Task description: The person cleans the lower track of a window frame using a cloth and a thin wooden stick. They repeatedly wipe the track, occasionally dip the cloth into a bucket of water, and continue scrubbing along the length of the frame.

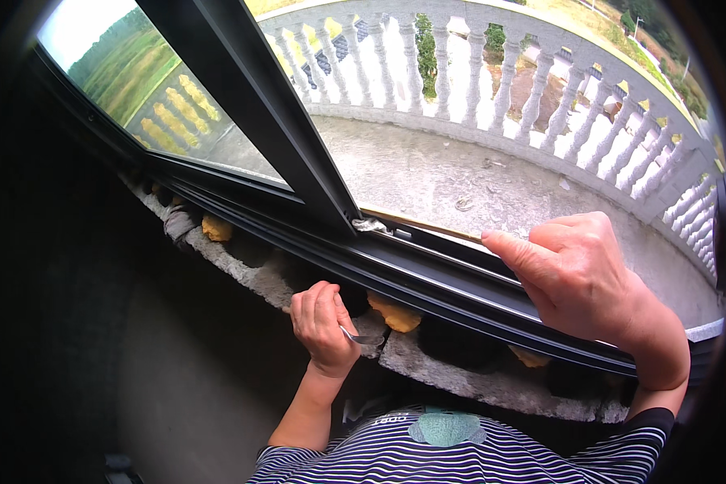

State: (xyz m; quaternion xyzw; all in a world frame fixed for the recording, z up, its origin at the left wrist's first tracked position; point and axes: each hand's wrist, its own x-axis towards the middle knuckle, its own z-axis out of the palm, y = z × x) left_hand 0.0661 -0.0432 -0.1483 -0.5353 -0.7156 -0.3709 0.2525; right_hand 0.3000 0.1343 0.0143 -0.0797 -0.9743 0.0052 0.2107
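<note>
My left hand is at the inner side of the window sill, fingers curled round a shiny metal utensil, perhaps a spoon; part of it is hidden. My right hand is over the outer side of the black sliding-window track. One of its fingers points left and meets the end of a thin brownish strip along the outer edge. Whether that hand grips anything is hidden. A crumpled greyish-white wad lies in the track by the lower corner of the black-framed sash.
Below the frame runs a rough masonry edge with dark gaps and lumps of orange foam. A grey rag-like thing lies on it at left. Outside are a concrete balcony floor with bits of debris and a white balustrade.
</note>
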